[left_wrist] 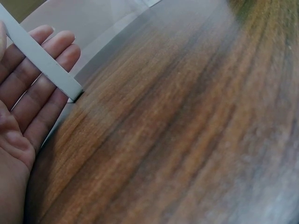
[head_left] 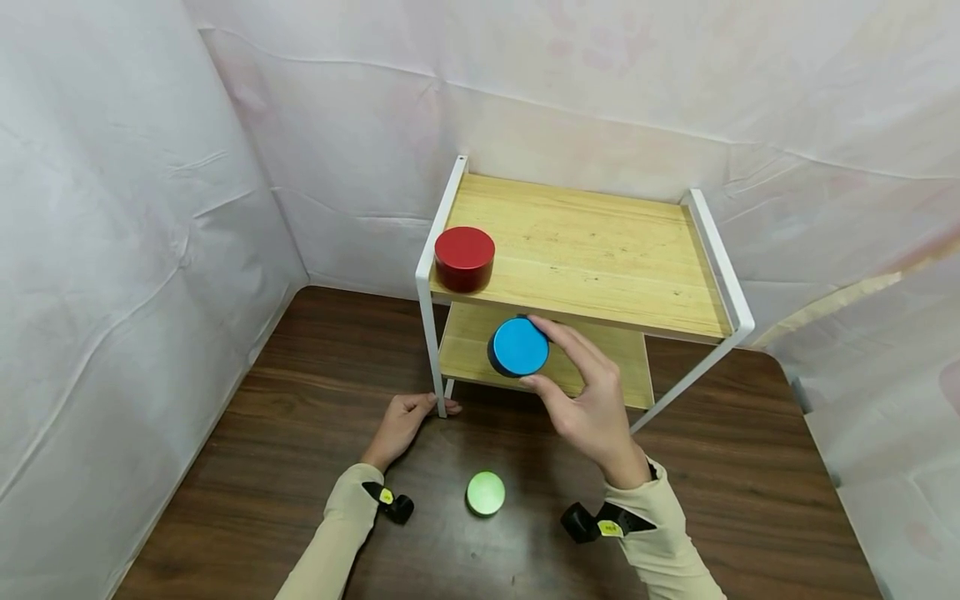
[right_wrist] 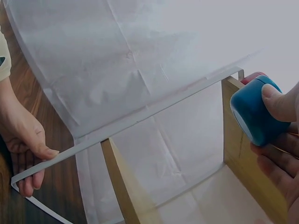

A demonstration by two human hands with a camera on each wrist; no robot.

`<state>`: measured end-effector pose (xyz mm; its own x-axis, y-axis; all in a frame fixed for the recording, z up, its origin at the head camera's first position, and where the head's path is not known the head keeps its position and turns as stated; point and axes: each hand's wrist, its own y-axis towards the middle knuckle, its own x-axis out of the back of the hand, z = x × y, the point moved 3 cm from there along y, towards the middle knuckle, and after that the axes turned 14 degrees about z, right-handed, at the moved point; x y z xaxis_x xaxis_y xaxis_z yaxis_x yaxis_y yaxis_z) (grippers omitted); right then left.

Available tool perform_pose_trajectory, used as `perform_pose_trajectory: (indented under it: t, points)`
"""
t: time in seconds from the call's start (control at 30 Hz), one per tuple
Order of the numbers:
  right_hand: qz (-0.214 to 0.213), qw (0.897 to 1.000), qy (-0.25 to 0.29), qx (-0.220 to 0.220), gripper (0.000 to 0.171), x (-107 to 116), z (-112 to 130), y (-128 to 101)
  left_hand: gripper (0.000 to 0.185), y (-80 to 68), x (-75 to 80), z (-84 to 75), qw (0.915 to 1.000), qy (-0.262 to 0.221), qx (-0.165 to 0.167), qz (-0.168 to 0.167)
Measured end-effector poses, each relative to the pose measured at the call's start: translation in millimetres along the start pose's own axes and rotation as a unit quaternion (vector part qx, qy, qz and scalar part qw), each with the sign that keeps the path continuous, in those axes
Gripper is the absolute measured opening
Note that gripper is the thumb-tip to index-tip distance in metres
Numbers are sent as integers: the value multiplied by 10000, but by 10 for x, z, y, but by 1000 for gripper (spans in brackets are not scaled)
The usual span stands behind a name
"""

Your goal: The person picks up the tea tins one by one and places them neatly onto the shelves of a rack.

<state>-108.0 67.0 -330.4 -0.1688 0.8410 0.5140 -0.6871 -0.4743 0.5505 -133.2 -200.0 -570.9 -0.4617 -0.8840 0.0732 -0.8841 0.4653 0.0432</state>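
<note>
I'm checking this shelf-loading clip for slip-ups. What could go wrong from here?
1. The right hand holds the blue tin only by its fingertips, in the air at the front of the rack; a loose grip might drop it.
2. The tin sits close to the top shelf's edge and could bump it.
3. The red tin stands at the top shelf's front corner; a jolt to the rack, steadied by the left hand, could tip it off.
</note>
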Motion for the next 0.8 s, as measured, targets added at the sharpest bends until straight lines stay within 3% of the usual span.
perform_pose_trajectory:
  t: [0.53, 0.8]
  points:
    - [6, 9990, 184, 407, 60, 54, 175, 64, 41, 3, 1, -1, 10000, 10, -11, 18]
    - [-62, 9959, 150, 892, 58, 109, 288, 138, 40, 8, 2, -20, 9999, 14, -106, 22]
